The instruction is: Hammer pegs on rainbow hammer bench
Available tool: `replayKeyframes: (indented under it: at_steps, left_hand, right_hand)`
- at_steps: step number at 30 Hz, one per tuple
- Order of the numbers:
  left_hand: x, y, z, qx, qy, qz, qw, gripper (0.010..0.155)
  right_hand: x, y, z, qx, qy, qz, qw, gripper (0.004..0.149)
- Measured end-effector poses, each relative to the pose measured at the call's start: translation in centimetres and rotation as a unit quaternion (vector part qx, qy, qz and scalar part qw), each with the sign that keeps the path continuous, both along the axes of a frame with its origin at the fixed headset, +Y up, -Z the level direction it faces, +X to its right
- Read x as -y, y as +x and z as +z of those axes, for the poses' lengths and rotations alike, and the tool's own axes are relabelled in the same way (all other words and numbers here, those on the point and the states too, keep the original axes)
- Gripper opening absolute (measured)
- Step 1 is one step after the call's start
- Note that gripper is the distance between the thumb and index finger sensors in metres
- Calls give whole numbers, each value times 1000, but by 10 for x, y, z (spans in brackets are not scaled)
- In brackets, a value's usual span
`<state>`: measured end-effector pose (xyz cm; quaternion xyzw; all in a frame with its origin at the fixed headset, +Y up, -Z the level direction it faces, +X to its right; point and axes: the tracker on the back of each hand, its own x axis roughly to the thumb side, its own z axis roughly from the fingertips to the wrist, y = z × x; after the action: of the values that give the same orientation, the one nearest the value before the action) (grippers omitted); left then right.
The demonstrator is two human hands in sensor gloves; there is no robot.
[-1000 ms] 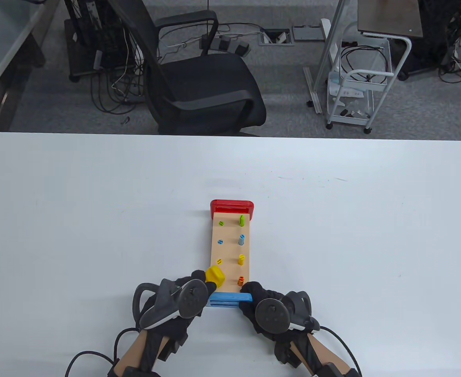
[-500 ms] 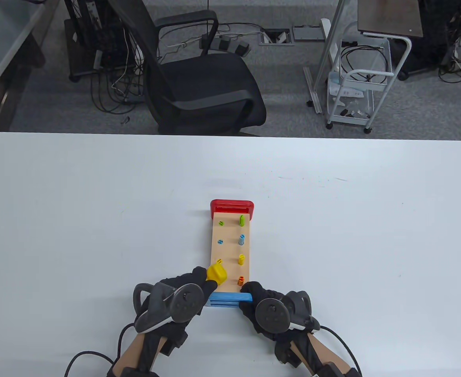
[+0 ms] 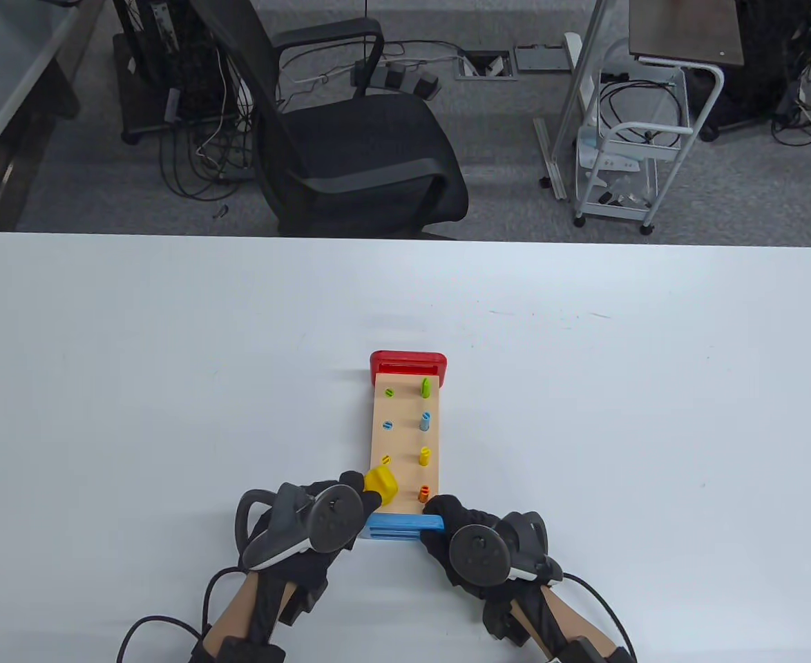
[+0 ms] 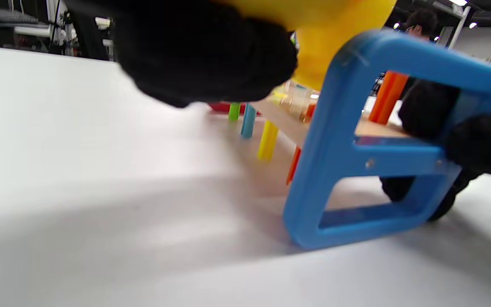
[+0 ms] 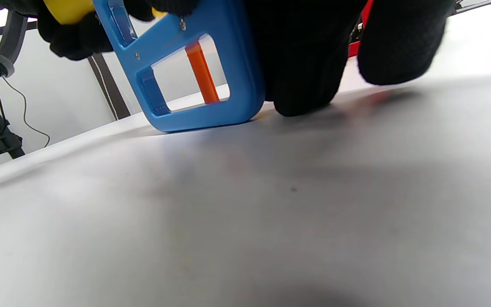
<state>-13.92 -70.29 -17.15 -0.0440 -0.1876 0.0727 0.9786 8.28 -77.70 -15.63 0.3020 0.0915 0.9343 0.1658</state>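
Note:
The hammer bench (image 3: 405,435) is a wooden board with a red far end (image 3: 407,362) and a blue near end (image 3: 405,527). Its left row of pegs sits flush; the right row stands up: green (image 3: 425,387), blue (image 3: 425,421), yellow (image 3: 425,456), orange (image 3: 423,493). My left hand (image 3: 340,501) grips the hammer, whose yellow head (image 3: 380,483) is over the board's near left corner. The head shows in the left wrist view (image 4: 335,51). My right hand (image 3: 447,514) holds the blue end's right side, seen in the right wrist view (image 5: 211,64).
The white table (image 3: 170,380) spreads around the bench. A black office chair (image 3: 350,152) stands beyond the far edge, and a white cart (image 3: 626,166) is on the floor at the back right.
The yellow hammer head rose toward the far side half a second ago and has come back down over the near left corner. The left hand tilted with it. The right hand stayed put.

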Motion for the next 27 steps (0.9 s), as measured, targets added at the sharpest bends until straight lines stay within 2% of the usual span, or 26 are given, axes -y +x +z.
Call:
replayKeyframes:
  at_steps: [1, 2, 3, 4, 5, 6, 8, 9, 10, 12, 13, 14, 15, 16, 17, 18, 19, 20, 21, 23, 24, 25, 27]
  left_hand:
    - [0, -1, 1, -2, 26, 40, 999, 69]
    - [1, 0, 1, 3, 20, 50, 999, 69]
    - [6, 2, -2, 8, -7, 20, 1000, 69]
    - [14, 6, -4, -1, -40, -47, 998, 69]
    - [11, 2, -3, 4, -39, -72, 997, 69]
    - [7, 4, -3, -6, -16, -17, 1000, 69]
    - [2, 7, 0, 2, -30, -78, 997, 69]
    - [-1, 6, 2, 7, 13, -60, 998, 69]
    - [-4, 4, 3, 5, 44, -1, 999, 69]
    - [-2, 3, 1, 12, 11, 36, 999, 69]
    - [10, 7, -3, -1, -27, -45, 999, 69]
    - [12, 4, -1, -18, -58, -136, 989, 68]
    - [9, 1, -3, 12, -26, -57, 998, 69]
    - [6, 4, -4, 1, -15, -16, 1000, 68]
    - [4, 4, -3, 9, -45, -62, 997, 68]
    - [2, 3, -2, 15, -35, -59, 998, 68]
    - [-1, 1, 0, 6, 9, -15, 1000, 68]
    - [-4, -1, 1, 7, 27, 25, 999, 68]
    - [-3, 0, 0, 9, 22, 34, 999, 69]
    - [18, 5, -10, -7, -49, -104, 993, 68]
    - [13, -1, -8, 21, -49, -83, 995, 69]
    - [9, 2, -6, -3, -16, -1, 1000, 69]
    - [11, 0, -5, 5, -46, -67, 997, 68]
  right_hand:
    - [0, 0, 0, 0, 0, -1, 1000, 53]
    - [0, 0, 0, 0, 1, -1, 1000, 53]
    - [0, 0, 0, 0, 1, 0, 1000, 53]
    - [0, 0, 0, -1, 1, -1, 1000, 53]
    - [0, 0, 0, 0, 0, -1, 1000, 53]
    - [0, 0, 0, -1, 1, -1, 1000, 53]
    - [0, 0, 0, -1, 1, -1, 1000, 53]
    - [0, 0, 0, -1, 0, -1, 1000, 53]
    - [0, 0, 0, -1, 0, -1, 1000, 53]
    - [0, 0, 0, -2, 1, -1, 1000, 53]
    - [0, 0, 0, -2, 0, -2, 1000, 53]
    - [0, 0, 0, -2, 0, 0, 1000, 53]
    - [0, 0, 0, -2, 1, -1, 1000, 53]
    - [0, 0, 0, -1, 2, -1, 1000, 53]
    - [0, 0, 0, -1, 1, 0, 1000, 53]
    - [0, 0, 0, -2, 0, -1, 1000, 53]
    - [0, 0, 0, -1, 0, -2, 1000, 53]
    - [0, 0, 0, -2, 1, -1, 1000, 53]
    - [0, 0, 0, -2, 1, 0, 1000, 53]
    - [0, 0, 0, -1, 0, -1, 1000, 53]
    - [0, 0, 0, -1, 0, 0, 1000, 53]
    - [0, 0, 0, 0, 1, 0, 1000, 53]
    - [-1, 1, 0, -1, -3, -1, 1000, 54]
